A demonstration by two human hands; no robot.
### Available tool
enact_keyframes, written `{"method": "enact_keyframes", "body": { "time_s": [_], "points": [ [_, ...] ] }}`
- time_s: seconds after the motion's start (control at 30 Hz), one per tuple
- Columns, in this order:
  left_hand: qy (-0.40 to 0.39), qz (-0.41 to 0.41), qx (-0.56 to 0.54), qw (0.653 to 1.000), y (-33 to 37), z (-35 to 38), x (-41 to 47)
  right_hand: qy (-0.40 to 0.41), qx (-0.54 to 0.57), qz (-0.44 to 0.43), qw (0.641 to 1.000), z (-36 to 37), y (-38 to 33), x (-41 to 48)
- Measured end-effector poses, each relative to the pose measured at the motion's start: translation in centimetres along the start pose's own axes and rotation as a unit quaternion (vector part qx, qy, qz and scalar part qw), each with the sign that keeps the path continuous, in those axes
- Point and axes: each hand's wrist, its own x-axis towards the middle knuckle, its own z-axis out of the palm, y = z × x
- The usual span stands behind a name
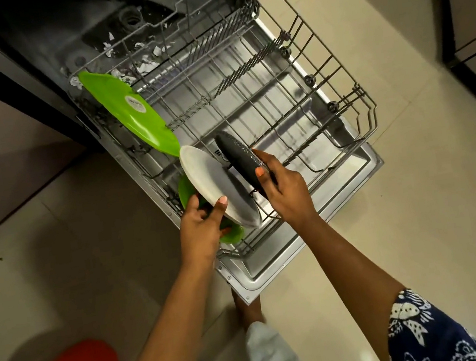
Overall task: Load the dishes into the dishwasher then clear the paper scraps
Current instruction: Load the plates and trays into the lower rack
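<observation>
Plates (218, 183) in hands (285, 194) over rack (293, 84)

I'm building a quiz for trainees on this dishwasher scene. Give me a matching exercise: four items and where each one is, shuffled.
1 large green plate
2 white plate
3 black plate
4 paper scraps

a gripped by the right hand
b scattered at the far end of the rack
c gripped by the left hand
d standing in the rack, unheld

Pairs: 1-d, 2-c, 3-a, 4-b

**No legible writing**

Only one marking shows: a round white sticker (134, 103) on the green plate (110, 89), which stands at the left edge of the dishwasher rack (244, 70). Its print is too small and blurred to read.
</observation>
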Motion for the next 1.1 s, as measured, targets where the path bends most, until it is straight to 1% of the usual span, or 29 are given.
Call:
{"method": "enact_keyframes", "body": {
  "time_s": [0.1,0.2,0.27,0.3,0.37,0.4,0.47,0.57,0.63,0.7,0.77,0.87,0.93,1.03,1.1],
  "points": [
    [0.012,0.006,0.017,1.000,0.0,0.0,0.0,0.030,0.020,0.011,0.999,-0.3,0.1,0.1],
    [0.017,0.021,0.001,1.000,0.2,0.3,-0.1,0.021,0.026,0.018,0.999,-0.6,-0.4,0.2],
    [0.037,0.034,0.004,0.999,0.7,0.4,-0.3,0.020,0.030,0.020,0.999,-1.0,-1.4,0.1],
    [0.047,0.040,0.018,0.998,0.8,0.3,-0.4,0.024,0.029,0.023,0.999,-1.2,-1.8,0.0],
    [0.077,0.052,0.080,0.992,1.4,0.0,-1.4,0.036,0.030,0.040,0.998,-1.8,-3.3,-0.3],
    [0.098,0.059,0.116,0.987,2.4,-0.2,-2.5,0.046,0.030,0.047,0.997,-2.6,-4.5,-0.4],
    [0.129,0.097,0.174,0.971,5.2,-0.6,-5.1,0.076,0.015,0.043,0.996,-4.4,-7.4,-0.5],
    [0.152,0.176,0.243,0.942,12.4,-2.0,-10.7,0.095,0.025,-0.017,0.995,-8.5,-14.4,-0.4],
    [0.169,0.231,0.263,0.922,17.5,-3.7,-13.9,0.079,0.033,-0.068,0.994,-10.8,-19.7,0.0],
    [0.215,0.281,0.260,0.898,22.8,-6.8,-17.4,0.072,0.037,-0.154,0.985,-12.6,-26.1,0.5],
    [0.283,0.317,0.250,0.870,27.8,-10.8,-20.7,0.069,0.058,-0.238,0.967,-13.5,-33.4,1.1],
    [0.392,0.344,0.239,0.819,33.6,-17.6,-24.6,0.048,0.087,-0.338,0.936,-12.9,-43.9,1.3],
    [0.460,0.350,0.217,0.787,37.0,-23.5,-26.4,0.018,0.097,-0.402,0.910,-10.8,-51.2,1.3],
    [0.530,0.327,0.205,0.755,40.5,-32.1,-27.8,-0.023,0.090,-0.467,0.880,-6.8,-60.2,1.9],
    [0.557,0.301,0.197,0.749,42.2,-38.2,-28.0,-0.037,0.081,-0.477,0.875,-3.7,-66.1,2.6]
  ]
}}
